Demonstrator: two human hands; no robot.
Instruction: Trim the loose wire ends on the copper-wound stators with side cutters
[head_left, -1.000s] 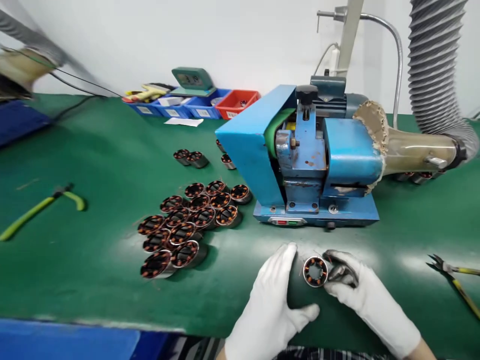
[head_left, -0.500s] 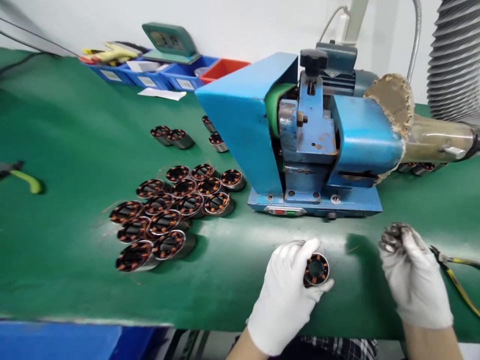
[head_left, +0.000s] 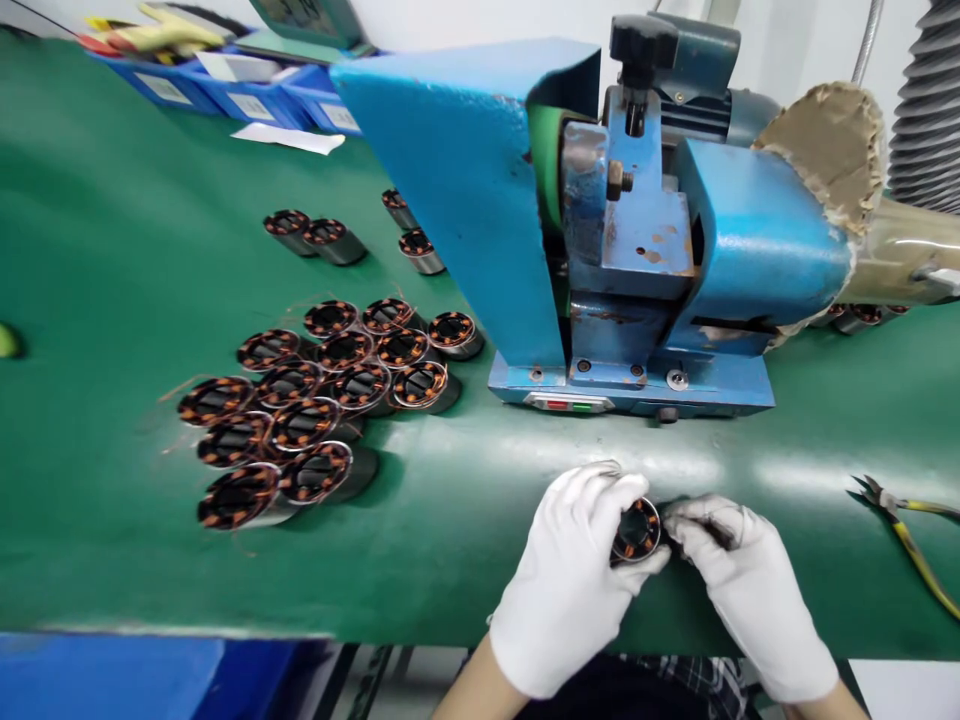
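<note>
- White-gloved, the left hand [head_left: 566, 570] is closed around one copper-wound core [head_left: 639, 545], as it was half a second ago; a second ago that hand was spread wide beside it.
- The core is on the near side of the desk [head_left: 450, 580], in front of the blue machine [head_left: 637, 235], its open end facing up.
- The right hand [head_left: 739, 570] has come back from beside the pliers [head_left: 889, 503] and is now just beside the core, fingers bent together; whether it pinches anything, I cannot tell.
- The pliers lie well apart, to the right.
- The other cores [head_left: 360, 386] stand grouped left of the machine, arranged as before.
- The view has shifted: the red bin is now out of sight, and only a green tip [head_left: 9, 341] shows at the left edge.
</note>
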